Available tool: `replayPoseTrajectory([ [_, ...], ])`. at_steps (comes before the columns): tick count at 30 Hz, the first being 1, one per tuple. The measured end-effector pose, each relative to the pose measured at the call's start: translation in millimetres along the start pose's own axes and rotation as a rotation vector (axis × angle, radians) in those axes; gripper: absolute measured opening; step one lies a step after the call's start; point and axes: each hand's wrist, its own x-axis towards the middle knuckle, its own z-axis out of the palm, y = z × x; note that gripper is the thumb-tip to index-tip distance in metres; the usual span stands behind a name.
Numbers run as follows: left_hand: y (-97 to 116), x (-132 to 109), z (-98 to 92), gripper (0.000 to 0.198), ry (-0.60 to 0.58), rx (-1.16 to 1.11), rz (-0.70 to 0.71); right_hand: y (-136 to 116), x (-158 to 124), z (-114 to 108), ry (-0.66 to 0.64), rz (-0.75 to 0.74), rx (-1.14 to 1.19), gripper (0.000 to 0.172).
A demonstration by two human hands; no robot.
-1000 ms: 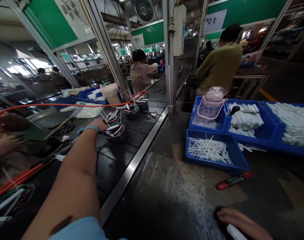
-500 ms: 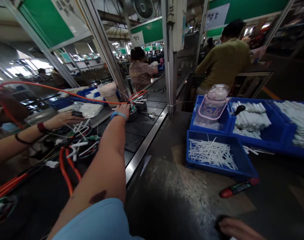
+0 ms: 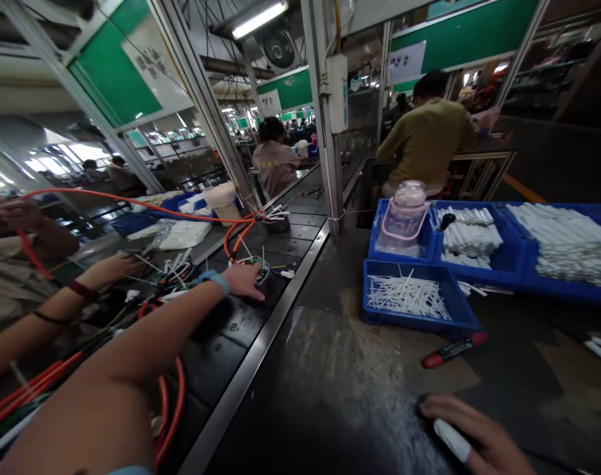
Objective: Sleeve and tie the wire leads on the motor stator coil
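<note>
My left hand (image 3: 245,280) reaches over the dark conveyor belt (image 3: 231,330) and is closed on a round wired part (image 3: 261,270) with white leads sticking up. A light blue band sits on that wrist. An orange cable (image 3: 238,236) loops just behind the part. My right hand (image 3: 478,435) rests on the worn bench at the bottom right, fingers curled round a short white tube (image 3: 451,440). A second round wired part (image 3: 276,221) stands farther up the belt.
A co-worker's hands (image 3: 112,267) work on wired parts across the belt at left. Blue bins hold thin white sticks (image 3: 409,293) and white tubes (image 3: 471,237). A clear bottle (image 3: 404,218) stands in one bin. A red and black marker (image 3: 451,349) lies on the bench.
My left hand has come back down the belt towards me, with the round wired part now under it. More of my right hand and its white tube shows.
</note>
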Motion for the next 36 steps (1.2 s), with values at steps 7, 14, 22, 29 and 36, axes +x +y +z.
replayPoseTrajectory([
  [7,77,-82,-2.0,0.039,0.104,-0.321,-0.111,-23,-6,2,0.034,0.063,0.005,0.027],
  [14,192,-143,-23.8,0.041,-0.011,-0.863,0.042,-31,-15,5,0.292,-0.065,0.002,0.025],
  [22,333,-208,-21.3,0.051,-0.263,-1.025,0.885,-87,-73,-34,0.406,-0.126,-0.035,0.043],
  [29,275,-157,-30.3,0.030,-0.064,-0.215,0.758,-120,-109,-14,0.202,-0.103,-0.601,0.077],
  [36,224,-201,-24.1,0.038,-0.139,-0.266,0.659,-94,-97,-28,0.238,-0.148,-0.670,0.069],
])
